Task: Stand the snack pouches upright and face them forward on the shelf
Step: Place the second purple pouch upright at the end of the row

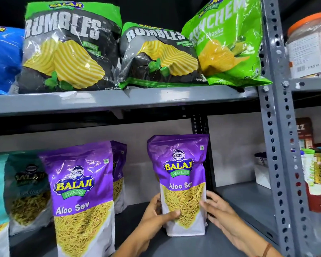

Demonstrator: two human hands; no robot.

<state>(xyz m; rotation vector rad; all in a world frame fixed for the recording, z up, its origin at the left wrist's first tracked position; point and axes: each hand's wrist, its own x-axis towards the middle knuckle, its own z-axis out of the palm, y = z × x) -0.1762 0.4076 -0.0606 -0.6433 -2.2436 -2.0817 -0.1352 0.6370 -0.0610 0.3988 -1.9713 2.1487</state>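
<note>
- While both my hands, left hand (156,212) and right hand (219,210), clasp this purple pouch (182,182), it's already upright, facing me.
- Pouches left of my hands look done; nearly finished, I reckon.

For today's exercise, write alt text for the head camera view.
Two bare hands, left hand and right hand, hold a purple Aloo Sev pouch upright, facing forward, on the grey metal shelf; another purple pouch stands left.

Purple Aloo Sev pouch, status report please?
Left hand, right hand clasp purple Aloo Sev pouch. Upright, facing forward on grey metal shelf. Nothing in the way.
</note>
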